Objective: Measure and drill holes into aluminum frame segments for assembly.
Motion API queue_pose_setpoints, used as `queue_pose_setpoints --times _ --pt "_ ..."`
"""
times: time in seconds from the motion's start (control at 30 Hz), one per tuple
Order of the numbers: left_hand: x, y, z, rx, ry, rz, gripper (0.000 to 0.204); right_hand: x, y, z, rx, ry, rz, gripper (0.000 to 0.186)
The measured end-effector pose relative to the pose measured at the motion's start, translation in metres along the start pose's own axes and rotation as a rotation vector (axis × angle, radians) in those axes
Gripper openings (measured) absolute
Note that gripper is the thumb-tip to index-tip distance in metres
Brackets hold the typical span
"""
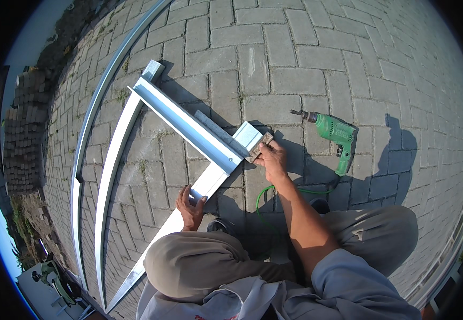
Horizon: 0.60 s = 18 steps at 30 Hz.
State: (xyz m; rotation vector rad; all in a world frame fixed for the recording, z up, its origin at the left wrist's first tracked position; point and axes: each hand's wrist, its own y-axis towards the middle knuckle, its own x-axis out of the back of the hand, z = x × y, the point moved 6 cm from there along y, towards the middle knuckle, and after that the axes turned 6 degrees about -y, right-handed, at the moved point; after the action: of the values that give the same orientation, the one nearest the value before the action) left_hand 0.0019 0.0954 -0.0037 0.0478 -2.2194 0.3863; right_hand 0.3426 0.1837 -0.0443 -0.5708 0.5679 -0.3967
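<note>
Profile (210, 183) under left hand (191, 210); paving (162, 162) beside both edges.

silver channel (184, 126): diagonal, across two long silver rails (208, 181) | small brownish block (260, 148): at channel's right end, tilted

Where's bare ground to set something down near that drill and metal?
Bare paving lies above the green drill, and between the metal crosspiece, lower rail and inner left rail. It's crowded at the right hand, where a small block, the crosspiece and a rail end bunch together.
</note>
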Motion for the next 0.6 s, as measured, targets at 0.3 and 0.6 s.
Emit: queue_pose_setpoints --times 0.3,0.6 --pt "0.0005 0.0028 -0.0011 0.026 -0.01 0.043 0.072 0.0018 0.0032 -0.0043 0.001 -0.018 -0.016 0.016" --pt "-0.0018 0.0009 0.0022 0.014 -0.014 0.032 0.072 0.0056 0.0039 -0.0075 0.004 -0.04 0.001 0.023"
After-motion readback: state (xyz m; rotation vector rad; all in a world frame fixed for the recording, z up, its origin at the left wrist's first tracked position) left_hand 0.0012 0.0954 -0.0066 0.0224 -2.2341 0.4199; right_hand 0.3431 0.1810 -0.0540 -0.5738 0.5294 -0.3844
